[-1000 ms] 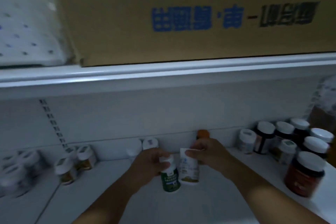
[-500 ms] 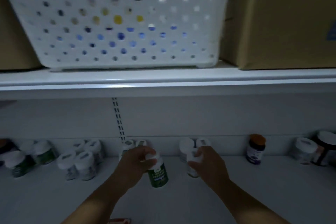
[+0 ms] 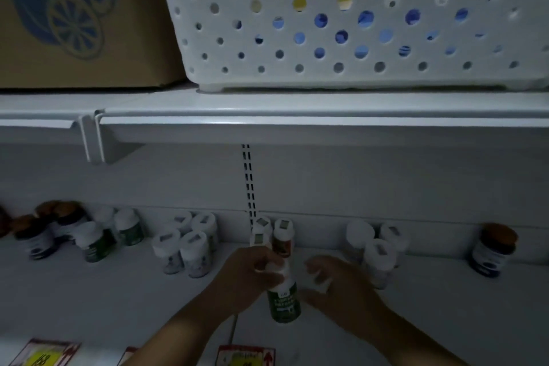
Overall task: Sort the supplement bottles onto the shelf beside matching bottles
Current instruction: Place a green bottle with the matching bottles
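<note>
Left hand: the left hand (image 3: 252,273) is closed around the white cap and neck of a small green-labelled plastic supplement bottle with a white lid (image 3: 283,301), which hangs tilted just above the white metal shelf (image 3: 89,300).
Right hand: the right hand (image 3: 335,282) is curled around something small and white, probably a second white supplement bottle (image 3: 320,282); only a sliver shows between the fingers.
Where the bottle is: mid-shelf, in front of a pair of white-capped bottles with brownish labels (image 3: 282,239) at the back wall.
Matching bottles: the white-capped bottles with green labels (image 3: 99,242) standing well to the left look like its kind, so that is the likely spot.
Handling: a rigid, light plastic bottle by the look of it; smooth and a little slippery at the label. A hold round the cap works for carrying, but a grip on the body would give steadier control when setting it upright among close neighbours.
Risk: the standing clusters are tightly packed and would topple easily if nudged.
Hard to make out: the light is dim and label text is unreadable; the bottles at far left are blurred.
Cut off: the price tags (image 3: 246,356) at the shelf's front edge run out of view, and the contents of the white perforated plastic basket (image 3: 356,24) above show only as coloured spots.
</note>
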Demonstrator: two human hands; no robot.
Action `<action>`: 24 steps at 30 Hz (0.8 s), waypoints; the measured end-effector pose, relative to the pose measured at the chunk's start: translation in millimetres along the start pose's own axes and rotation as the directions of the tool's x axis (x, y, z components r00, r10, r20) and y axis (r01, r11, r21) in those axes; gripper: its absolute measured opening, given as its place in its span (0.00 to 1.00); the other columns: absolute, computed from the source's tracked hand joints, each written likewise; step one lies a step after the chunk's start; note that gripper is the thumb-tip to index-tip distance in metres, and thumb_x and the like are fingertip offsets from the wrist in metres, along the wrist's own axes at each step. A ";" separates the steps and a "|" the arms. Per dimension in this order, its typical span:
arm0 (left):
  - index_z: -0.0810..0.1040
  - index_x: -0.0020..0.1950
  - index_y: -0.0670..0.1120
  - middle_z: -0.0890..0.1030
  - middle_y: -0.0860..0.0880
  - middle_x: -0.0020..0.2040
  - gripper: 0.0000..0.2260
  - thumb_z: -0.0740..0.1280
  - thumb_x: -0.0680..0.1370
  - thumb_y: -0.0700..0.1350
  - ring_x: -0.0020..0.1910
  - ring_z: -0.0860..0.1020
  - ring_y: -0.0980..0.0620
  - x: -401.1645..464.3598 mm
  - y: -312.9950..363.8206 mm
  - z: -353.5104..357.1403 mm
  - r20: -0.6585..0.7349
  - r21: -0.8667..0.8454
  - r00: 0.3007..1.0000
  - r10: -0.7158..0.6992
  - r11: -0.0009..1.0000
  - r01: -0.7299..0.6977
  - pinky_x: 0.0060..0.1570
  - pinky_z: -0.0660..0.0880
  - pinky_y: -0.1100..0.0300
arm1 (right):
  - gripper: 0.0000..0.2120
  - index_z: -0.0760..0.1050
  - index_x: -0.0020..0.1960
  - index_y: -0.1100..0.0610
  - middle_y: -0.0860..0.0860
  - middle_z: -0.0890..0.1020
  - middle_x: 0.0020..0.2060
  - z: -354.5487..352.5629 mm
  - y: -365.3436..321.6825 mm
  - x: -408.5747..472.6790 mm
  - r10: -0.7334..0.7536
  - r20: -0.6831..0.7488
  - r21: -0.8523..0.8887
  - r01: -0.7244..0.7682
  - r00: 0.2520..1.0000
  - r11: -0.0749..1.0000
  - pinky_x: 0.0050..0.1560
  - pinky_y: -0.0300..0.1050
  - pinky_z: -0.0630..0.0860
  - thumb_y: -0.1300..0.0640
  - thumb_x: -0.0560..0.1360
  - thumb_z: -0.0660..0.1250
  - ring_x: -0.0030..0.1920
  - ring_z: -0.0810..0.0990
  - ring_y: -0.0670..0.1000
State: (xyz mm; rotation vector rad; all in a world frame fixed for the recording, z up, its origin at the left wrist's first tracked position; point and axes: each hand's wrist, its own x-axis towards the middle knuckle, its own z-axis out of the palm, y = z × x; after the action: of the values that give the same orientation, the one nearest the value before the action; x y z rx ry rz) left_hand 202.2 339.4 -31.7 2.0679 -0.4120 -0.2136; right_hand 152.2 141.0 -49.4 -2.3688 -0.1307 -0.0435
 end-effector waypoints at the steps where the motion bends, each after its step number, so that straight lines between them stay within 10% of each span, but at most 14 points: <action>1: 0.80 0.41 0.55 0.83 0.50 0.47 0.10 0.72 0.71 0.39 0.44 0.79 0.65 -1.7 0.6 -0.5 -0.017 0.006 1.000 -0.010 1.000 0.011 0.52 0.78 0.53 | 0.23 0.70 0.61 0.43 0.37 0.74 0.50 11.4 -6.2 2.9 -0.016 0.108 0.025 0.013 0.994 1.000 0.42 0.26 0.67 0.40 0.69 0.70 0.47 0.75 0.40; 5: 0.77 0.42 0.57 0.81 0.54 0.50 0.10 0.71 0.73 0.41 0.50 0.77 0.65 -7.9 -2.2 -10.9 -0.038 0.097 0.999 -0.025 0.995 0.029 0.48 0.74 0.72 | 0.25 0.66 0.68 0.49 0.46 0.77 0.61 34.1 -23.4 19.5 -0.082 0.180 0.134 0.059 0.980 0.989 0.46 0.24 0.67 0.47 0.73 0.68 0.56 0.76 0.46; 8: 0.78 0.41 0.56 0.80 0.57 0.46 0.10 0.70 0.73 0.40 0.44 0.78 0.64 -16.3 -8.2 -32.7 -0.078 0.043 0.994 -0.081 0.996 0.084 0.50 0.77 0.64 | 0.23 0.70 0.64 0.49 0.47 0.79 0.58 46.1 -37.1 34.9 -0.132 0.228 0.146 0.100 0.965 0.984 0.58 0.43 0.74 0.45 0.72 0.69 0.57 0.78 0.48; 12: 0.80 0.41 0.56 0.82 0.54 0.43 0.10 0.70 0.73 0.39 0.43 0.80 0.59 -39.0 -17.9 -79.4 -0.145 0.022 0.984 -0.103 0.994 0.107 0.48 0.79 0.57 | 0.14 0.70 0.46 0.43 0.42 0.78 0.40 73.5 -69.4 52.6 -0.196 0.225 0.157 0.163 0.954 0.974 0.36 0.32 0.69 0.41 0.67 0.72 0.39 0.74 0.38; 15: 0.79 0.41 0.57 0.82 0.50 0.50 0.09 0.71 0.73 0.42 0.50 0.80 0.52 -55.9 -33.1 -120.3 -0.161 0.092 0.980 -0.116 0.987 0.132 0.53 0.79 0.54 | 0.22 0.71 0.60 0.44 0.41 0.79 0.51 103.4 -108.1 65.8 -0.244 0.313 0.228 0.177 0.918 0.957 0.43 0.29 0.71 0.44 0.68 0.73 0.48 0.78 0.42; 21: 0.80 0.50 0.53 0.80 0.52 0.57 0.07 0.70 0.73 0.44 0.54 0.78 0.59 -76.5 -81.3 -221.0 -0.117 0.268 0.988 -0.104 0.954 0.132 0.57 0.76 0.62 | 0.13 0.66 0.39 0.43 0.42 0.73 0.34 181.8 -193.0 96.3 -0.239 0.295 0.152 0.202 0.925 0.968 0.29 0.31 0.65 0.47 0.69 0.72 0.33 0.70 0.37; 24: 0.78 0.57 0.52 0.76 0.55 0.62 0.11 0.67 0.75 0.48 0.58 0.75 0.57 -77.3 -102.2 -262.9 -0.122 0.544 0.992 -0.010 0.836 0.076 0.60 0.72 0.62 | 0.12 0.69 0.46 0.45 0.44 0.77 0.41 222.7 -223.9 116.2 -0.208 0.264 0.145 0.175 0.942 0.974 0.35 0.34 0.67 0.46 0.70 0.71 0.38 0.74 0.44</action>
State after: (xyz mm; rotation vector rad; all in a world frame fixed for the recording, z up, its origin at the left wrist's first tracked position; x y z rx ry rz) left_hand 234.2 626.8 11.9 2.6448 -0.3854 0.0056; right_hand 242.2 465.2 -46.2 -2.2239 -0.4868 0.1996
